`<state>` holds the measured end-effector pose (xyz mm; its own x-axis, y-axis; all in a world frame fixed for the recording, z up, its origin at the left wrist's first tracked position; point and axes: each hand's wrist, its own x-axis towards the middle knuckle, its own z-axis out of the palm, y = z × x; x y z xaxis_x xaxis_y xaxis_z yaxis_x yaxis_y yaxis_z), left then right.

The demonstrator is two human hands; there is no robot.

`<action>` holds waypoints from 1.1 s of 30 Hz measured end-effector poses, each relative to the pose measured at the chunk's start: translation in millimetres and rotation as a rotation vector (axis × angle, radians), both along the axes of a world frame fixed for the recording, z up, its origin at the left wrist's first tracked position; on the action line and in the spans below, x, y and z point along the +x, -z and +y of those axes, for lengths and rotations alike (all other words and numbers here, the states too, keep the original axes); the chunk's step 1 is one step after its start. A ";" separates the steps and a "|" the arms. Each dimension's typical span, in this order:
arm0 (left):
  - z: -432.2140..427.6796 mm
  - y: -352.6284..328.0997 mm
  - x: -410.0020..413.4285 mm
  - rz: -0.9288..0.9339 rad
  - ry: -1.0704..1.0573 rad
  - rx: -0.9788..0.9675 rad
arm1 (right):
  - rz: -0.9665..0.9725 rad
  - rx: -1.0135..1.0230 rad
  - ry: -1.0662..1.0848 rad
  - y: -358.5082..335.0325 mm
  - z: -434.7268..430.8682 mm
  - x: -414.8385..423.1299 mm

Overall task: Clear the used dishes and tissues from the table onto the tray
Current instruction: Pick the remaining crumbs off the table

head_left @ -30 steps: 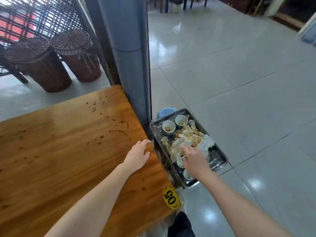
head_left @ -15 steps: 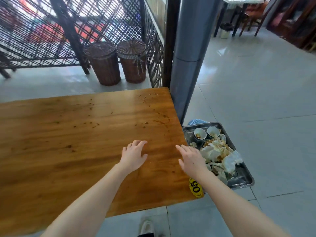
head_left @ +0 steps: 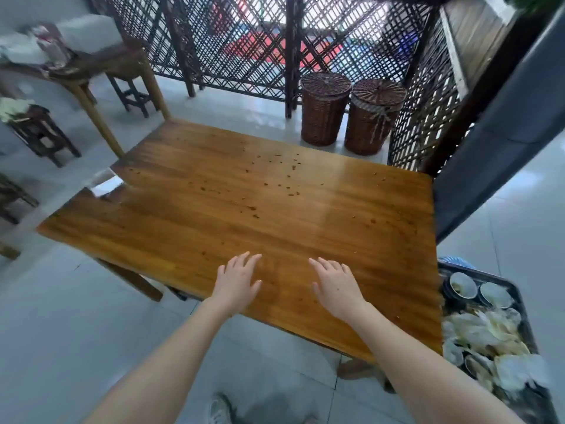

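Note:
The wooden table carries only small brown crumbs and stains. My left hand and my right hand hover flat over its near edge, fingers spread, nothing in either. To the right, lower than the tabletop, a metal tray holds small white bowls and a heap of crumpled, soiled tissues. The tray lies to the right of my right hand, past the table's right edge.
Two lidded wicker baskets stand behind the table against a dark lattice screen. A grey pillar rises at the right beside the tray. Wooden stools and another table stand at the left. My shoe shows on the tiled floor.
My right hand left the tray and came over the table beside my left hand. The view swung left, so the tray now sits at the right edge.

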<state>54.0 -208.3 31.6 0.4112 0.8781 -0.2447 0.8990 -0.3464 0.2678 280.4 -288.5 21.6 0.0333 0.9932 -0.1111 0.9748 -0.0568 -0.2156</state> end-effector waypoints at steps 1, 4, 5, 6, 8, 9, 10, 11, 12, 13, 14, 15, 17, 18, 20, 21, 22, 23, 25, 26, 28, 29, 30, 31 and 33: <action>3.1 -0.3 -16.1 -0.007 -0.026 0.001 | -0.005 -0.007 -0.030 -1.9 9.3 -13.2; 16.2 -1.0 -65.7 -0.013 -0.092 0.014 | -0.006 -0.010 -0.095 -6.0 36.8 -54.0; 21.6 -1.1 -83.5 -0.014 -0.109 0.016 | -0.007 -0.006 -0.115 -7.6 46.5 -68.6; 27.1 -1.6 -101.4 -0.016 -0.124 0.017 | -0.009 -0.004 -0.132 -9.4 56.5 -83.5; 38.2 -4.7 -139.3 -0.014 -0.157 0.010 | -0.006 -0.011 -0.151 -12.7 75.5 -117.2; 44.7 -6.2 -158.4 -0.016 -0.177 0.010 | -0.004 -0.013 -0.159 -14.0 84.7 -135.0; 51.8 -8.5 -177.3 -0.021 -0.197 0.015 | 0.001 -0.016 -0.165 -15.1 93.6 -153.4; 59.0 -12.3 -196.4 -0.029 -0.216 0.022 | 0.009 -0.019 -0.167 -15.6 102.5 -172.3; 65.9 -16.5 -216.0 -0.041 -0.236 0.032 | 0.022 -0.018 -0.168 -15.2 111.7 -192.1; 72.5 -20.5 -235.2 -0.057 -0.258 0.042 | 0.034 -0.014 -0.169 -14.6 120.4 -212.0; 78.8 -23.4 -253.9 -0.072 -0.277 0.050 | 0.044 -0.009 -0.170 -13.9 127.8 -231.6; 84.3 -25.5 -272.0 -0.077 -0.289 0.054 | 0.050 -0.010 -0.170 -13.3 133.8 -251.3; 94.4 -27.6 -305.0 -0.068 -0.297 0.054 | 0.054 -0.026 -0.181 -10.1 143.9 -288.2; 99.3 -27.3 -319.9 -0.070 -0.303 0.052 | 0.056 -0.035 -0.192 -7.5 149.2 -304.7; 111.2 -26.2 -346.5 -0.080 -0.326 0.055 | 0.051 -0.041 -0.221 -3.7 161.9 -330.8; 117.2 -24.9 -358.5 -0.084 -0.339 0.054 | 0.048 -0.041 -0.232 -2.4 169.6 -340.5; 122.5 -22.8 -369.0 -0.086 -0.349 0.047 | 0.044 -0.041 -0.243 -0.8 177.3 -348.6; 127.1 -19.8 -378.4 -0.084 -0.359 0.036 | 0.038 -0.044 -0.249 0.5 184.0 -355.5; 137.5 -10.5 -394.0 -0.082 -0.370 0.021 | 0.029 -0.035 -0.237 3.0 197.5 -366.9; 144.2 -6.1 -400.0 -0.083 -0.375 0.011 | 0.021 -0.031 -0.230 4.7 206.0 -371.0; 159.9 1.7 -410.3 -0.086 -0.384 -0.009 | 0.006 -0.028 -0.222 8.9 225.1 -377.5; 168.6 5.5 -415.2 -0.088 -0.387 -0.017 | 0.007 -0.024 -0.220 11.5 235.3 -380.8; 178.3 8.9 -419.9 -0.091 -0.389 -0.024 | 0.017 -0.020 -0.218 14.0 246.8 -384.7; 188.6 11.8 -425.0 -0.092 -0.390 -0.028 | 0.031 -0.016 -0.217 16.3 258.8 -389.2; 211.7 16.0 -435.5 -0.084 -0.402 -0.027 | 0.047 -0.002 -0.225 21.0 286.2 -400.3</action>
<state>-381.5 3.4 15.5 0.0559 0.9667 -0.2498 0.9361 0.0363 0.3499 -120.0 -2.3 0.6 -0.1948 0.9747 -0.1092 0.9517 0.1609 -0.2613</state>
